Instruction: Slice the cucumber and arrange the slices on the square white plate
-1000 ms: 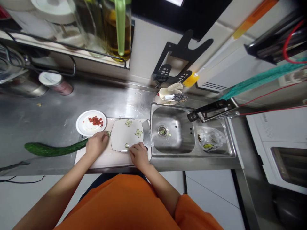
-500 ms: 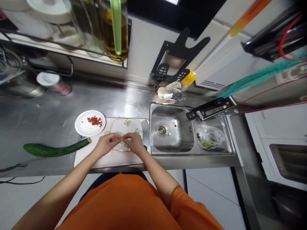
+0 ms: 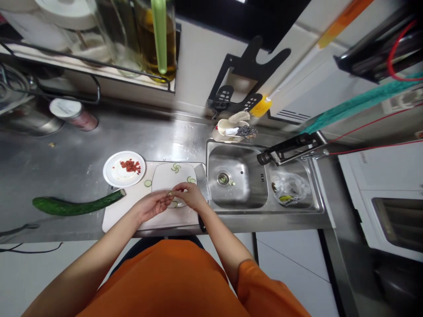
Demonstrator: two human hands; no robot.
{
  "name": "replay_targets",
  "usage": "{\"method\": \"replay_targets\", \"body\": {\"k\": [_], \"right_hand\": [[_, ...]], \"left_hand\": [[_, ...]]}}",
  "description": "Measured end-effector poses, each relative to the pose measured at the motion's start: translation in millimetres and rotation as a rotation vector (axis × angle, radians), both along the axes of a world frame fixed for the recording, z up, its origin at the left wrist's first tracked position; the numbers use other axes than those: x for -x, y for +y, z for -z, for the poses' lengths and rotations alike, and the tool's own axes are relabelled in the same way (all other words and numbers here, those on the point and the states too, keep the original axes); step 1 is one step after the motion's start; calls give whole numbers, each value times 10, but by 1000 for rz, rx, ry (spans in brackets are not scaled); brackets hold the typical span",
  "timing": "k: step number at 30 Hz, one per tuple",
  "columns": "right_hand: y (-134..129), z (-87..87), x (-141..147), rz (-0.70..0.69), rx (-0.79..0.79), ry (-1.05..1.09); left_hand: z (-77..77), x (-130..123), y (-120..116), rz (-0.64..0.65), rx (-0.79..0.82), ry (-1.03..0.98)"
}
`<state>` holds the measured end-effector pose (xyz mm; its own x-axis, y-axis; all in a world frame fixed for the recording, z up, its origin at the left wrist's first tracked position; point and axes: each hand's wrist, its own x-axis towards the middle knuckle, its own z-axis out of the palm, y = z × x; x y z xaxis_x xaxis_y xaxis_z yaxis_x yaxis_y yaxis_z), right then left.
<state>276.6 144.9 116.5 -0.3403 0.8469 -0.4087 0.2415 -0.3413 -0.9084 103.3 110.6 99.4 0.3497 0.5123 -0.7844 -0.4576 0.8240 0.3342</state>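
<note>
Over a white square plate (image 3: 161,171), my two hands meet at a small cucumber slice (image 3: 170,194). My left hand (image 3: 152,207) is turned palm up, its fingers curled and their tips at the slice. From the other side, my right hand (image 3: 188,194) pinches it between thumb and fingers. Thin cucumber pieces (image 3: 176,168) lie fanned out near the plate's far edge, with more by its right edge and partly under my hands. A loose cucumber round (image 3: 148,183) rests on the white cutting board (image 3: 124,215). Right of the plate lies a knife (image 3: 202,178), partly hidden by my right hand.
A white dish (image 3: 109,169) of chopped red bits and a long cucumber (image 3: 76,208) lie to the left. The steel sink (image 3: 228,158) on the right has cucumber scraps at its drain. A plastic bag (image 3: 291,187) sits in the side basin.
My left hand has rolled palm up and shifted slightly toward me. My right hand has moved a little right, still pinching at the slice. The loose round is now fully uncovered.
</note>
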Motion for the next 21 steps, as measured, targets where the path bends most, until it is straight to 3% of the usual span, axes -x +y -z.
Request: {"method": "replay_targets", "body": {"k": [3,6,15,21], "right_hand": [[5,38,-23,-22,37,-28],[3,114,-42,-69,59,-107],[-38,315,-60,-301,-87,-493],[-53,322,-68,-407,-176,-639]], "left_hand": [[8,2,-4,-28,-25,51],[32,-7,-27,20,-58,284],[99,-119,-186,363,-352,812],[104,-173,-249,511,-411,926]]}}
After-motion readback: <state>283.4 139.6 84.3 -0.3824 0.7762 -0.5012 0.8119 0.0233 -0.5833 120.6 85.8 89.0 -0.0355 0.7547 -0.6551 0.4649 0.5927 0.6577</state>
